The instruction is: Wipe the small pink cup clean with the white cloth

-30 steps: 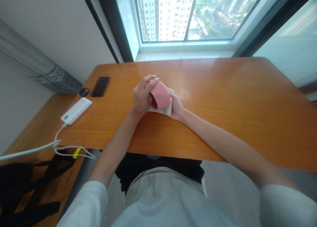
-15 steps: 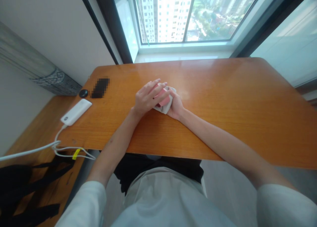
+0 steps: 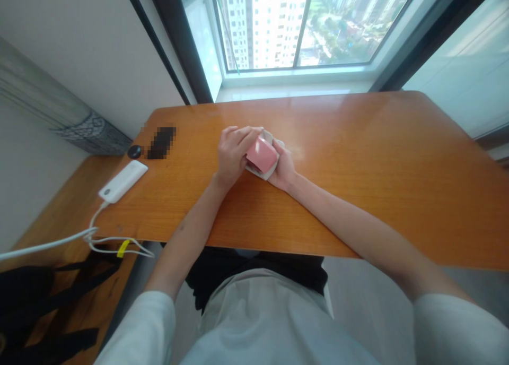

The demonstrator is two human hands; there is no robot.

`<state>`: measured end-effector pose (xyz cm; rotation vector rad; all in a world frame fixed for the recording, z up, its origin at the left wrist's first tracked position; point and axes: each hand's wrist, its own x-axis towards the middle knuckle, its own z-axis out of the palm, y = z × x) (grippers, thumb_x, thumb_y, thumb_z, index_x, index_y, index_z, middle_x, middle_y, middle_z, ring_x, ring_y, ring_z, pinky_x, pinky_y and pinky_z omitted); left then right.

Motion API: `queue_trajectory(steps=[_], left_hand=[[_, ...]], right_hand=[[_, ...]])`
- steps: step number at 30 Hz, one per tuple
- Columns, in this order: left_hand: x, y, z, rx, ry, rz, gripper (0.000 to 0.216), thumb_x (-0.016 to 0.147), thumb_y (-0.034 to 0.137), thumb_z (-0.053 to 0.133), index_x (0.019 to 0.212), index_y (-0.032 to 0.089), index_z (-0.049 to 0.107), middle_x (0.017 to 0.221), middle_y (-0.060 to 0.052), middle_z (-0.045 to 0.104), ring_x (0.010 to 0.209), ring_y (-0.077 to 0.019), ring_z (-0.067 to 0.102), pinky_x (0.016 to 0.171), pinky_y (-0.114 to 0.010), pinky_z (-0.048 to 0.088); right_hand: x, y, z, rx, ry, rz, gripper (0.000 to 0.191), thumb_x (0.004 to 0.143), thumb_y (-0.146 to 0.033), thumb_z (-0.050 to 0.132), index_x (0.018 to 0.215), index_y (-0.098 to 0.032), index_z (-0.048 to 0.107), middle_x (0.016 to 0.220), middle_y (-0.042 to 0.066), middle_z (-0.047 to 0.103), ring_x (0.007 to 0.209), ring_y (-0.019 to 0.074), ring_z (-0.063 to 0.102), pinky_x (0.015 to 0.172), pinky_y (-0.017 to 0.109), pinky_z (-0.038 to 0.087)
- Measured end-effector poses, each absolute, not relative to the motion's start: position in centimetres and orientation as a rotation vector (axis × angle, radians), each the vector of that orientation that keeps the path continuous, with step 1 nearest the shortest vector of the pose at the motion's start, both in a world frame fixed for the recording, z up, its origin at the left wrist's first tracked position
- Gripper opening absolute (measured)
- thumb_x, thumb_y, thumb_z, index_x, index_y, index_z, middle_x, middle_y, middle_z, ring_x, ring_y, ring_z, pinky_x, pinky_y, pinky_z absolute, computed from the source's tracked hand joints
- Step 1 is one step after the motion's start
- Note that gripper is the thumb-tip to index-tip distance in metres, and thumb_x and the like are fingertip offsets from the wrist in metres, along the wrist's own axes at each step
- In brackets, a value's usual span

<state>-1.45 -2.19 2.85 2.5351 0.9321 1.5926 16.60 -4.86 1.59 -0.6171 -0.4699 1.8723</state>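
Both hands are closing on a pink-and-white folded cloth [image 3: 261, 156] at the middle of the wooden desk [image 3: 358, 163]: left hand [image 3: 233, 154] pinching its top edge, right hand [image 3: 283, 166] cupping the far side. If either grip is loosening, the fold is likely springing open.

You wear a loose, pale grey-white top with short sleeves that end above your elbows, leaving both forearms bare. The fabric is plain, without print or markings, and bunches softly across your chest. Below its hem, dark black clothing shows at your lap. Your left hand [image 3: 231, 154] and right hand [image 3: 281, 167] carry no rings, watch or gloves.
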Motion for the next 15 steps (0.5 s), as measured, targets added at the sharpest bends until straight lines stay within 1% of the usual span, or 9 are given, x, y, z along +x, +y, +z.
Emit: queue_trajectory(steps=[3, 5, 6, 8, 10, 12, 15], left_hand=[[-1.2, -2.8, 3.3, 2.67, 0.876, 1.549, 0.042, 0.126, 0.048, 0.052, 0.149, 0.035, 0.084, 0.148, -0.01, 0.088, 0.145, -0.0361, 0.08, 0.13, -0.062, 0.057], [-0.5, -3.1, 3.1, 2.585, 0.899, 1.539, 0.045, 0.126, 0.05, 0.048, 0.152, 0.036, 0.082, 0.153, -0.01, 0.086, 0.149, -0.0354, 0.078, 0.128, -0.059, 0.06], [-0.2, -3.2, 2.8, 2.502, 0.931, 1.54, 0.045, 0.125, 0.052, 0.05, 0.156, 0.036, 0.079, 0.155, -0.01, 0.084, 0.149, -0.0351, 0.078, 0.127, -0.058, 0.061], [0.3, -3.1, 2.2, 2.317, 0.991, 1.547, 0.046, 0.121, 0.057, 0.059, 0.161, 0.038, 0.073, 0.154, -0.01, 0.085, 0.142, -0.0352, 0.08, 0.121, -0.056, 0.066], [0.4, -2.9, 1.9, 2.211, 0.997, 1.551, 0.046, 0.118, 0.058, 0.065, 0.16, 0.038, 0.071, 0.146, -0.009, 0.087, 0.132, -0.0351, 0.083, 0.116, -0.055, 0.068], [0.0, -2.7, 2.2, 2.258, 0.939, 1.591, 0.04, 0.121, 0.054, 0.062, 0.154, 0.038, 0.075, 0.141, -0.009, 0.088, 0.126, -0.0351, 0.084, 0.118, -0.058, 0.064], [-0.8, -2.7, 3.0, 2.522, 0.878, 1.634, 0.035, 0.124, 0.051, 0.057, 0.144, 0.038, 0.083, 0.142, -0.009, 0.089, 0.13, -0.0366, 0.082, 0.125, -0.065, 0.056]], right_hand=[[16.6, -4.8, 1.6, -0.61, -0.445, 1.857, 0.041, 0.115, -0.063, 0.056, 0.123, -0.029, 0.077, 0.105, 0.006, 0.09, 0.099, 0.0304, 0.083, 0.095, 0.052, 0.079], [16.9, -4.9, 1.7, -0.618, -0.418, 1.857, 0.04, 0.116, -0.062, 0.056, 0.121, -0.029, 0.077, 0.104, 0.005, 0.089, 0.096, 0.0291, 0.082, 0.091, 0.049, 0.078], [17.0, -5.0, 1.8, -0.621, -0.409, 1.865, 0.04, 0.115, -0.063, 0.056, 0.121, -0.029, 0.077, 0.104, 0.006, 0.089, 0.096, 0.0289, 0.081, 0.088, 0.048, 0.078], [17.2, -5.0, 2.0, -0.618, -0.404, 1.881, 0.038, 0.114, -0.062, 0.058, 0.122, -0.03, 0.077, 0.105, 0.005, 0.09, 0.098, 0.0293, 0.081, 0.085, 0.047, 0.078], [17.3, -5.0, 2.0, -0.604, -0.415, 1.878, 0.037, 0.113, -0.061, 0.058, 0.123, -0.031, 0.076, 0.104, 0.004, 0.09, 0.099, 0.0298, 0.081, 0.084, 0.049, 0.078], [17.1, -5.0, 1.9, -0.604, -0.425, 1.87, 0.038, 0.114, -0.062, 0.057, 0.122, -0.03, 0.076, 0.101, 0.004, 0.089, 0.096, 0.029, 0.081, 0.085, 0.049, 0.078], [16.7, -4.8, 1.5, -0.627, -0.455, 1.885, 0.043, 0.117, -0.065, 0.053, 0.121, -0.028, 0.076, 0.099, 0.004, 0.088, 0.092, 0.0284, 0.08, 0.089, 0.051, 0.079]])
